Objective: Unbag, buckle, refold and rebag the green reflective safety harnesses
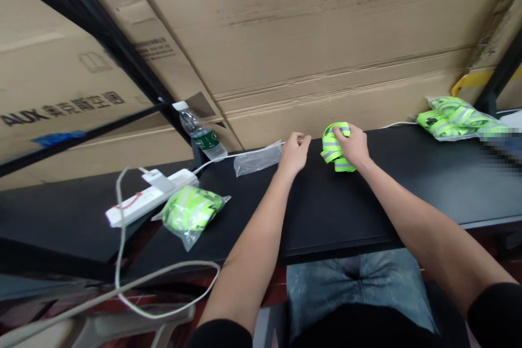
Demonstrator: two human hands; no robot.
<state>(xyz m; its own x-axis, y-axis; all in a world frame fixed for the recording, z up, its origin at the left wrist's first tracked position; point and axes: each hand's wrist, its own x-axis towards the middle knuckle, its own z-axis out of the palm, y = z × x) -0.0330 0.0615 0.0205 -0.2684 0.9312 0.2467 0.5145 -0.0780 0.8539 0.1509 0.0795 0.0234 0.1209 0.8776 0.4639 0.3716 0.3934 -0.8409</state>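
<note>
My right hand (354, 147) is closed on a coiled neon-green reflective strap (332, 147) with a silver stripe, its loops hanging over the black tabletop. To its left, my left hand (294, 153) has its fingers half curled and the thumb a little apart, with nothing visible between them. Beside the left wrist lies a flat clear plastic bag (258, 160); whether the hand touches its edge, I cannot tell. A filled clear bag of green reflective straps (191, 209) sits further left. More bagged green straps (452, 117) lie at the far right.
A white power strip (150, 198) with a plugged-in charger and cable (119, 261) is at the left. A plastic bottle (204, 133) leans by the black metal frame (134, 70). Large cardboard boxes (326, 27) stand behind the black table (326, 212).
</note>
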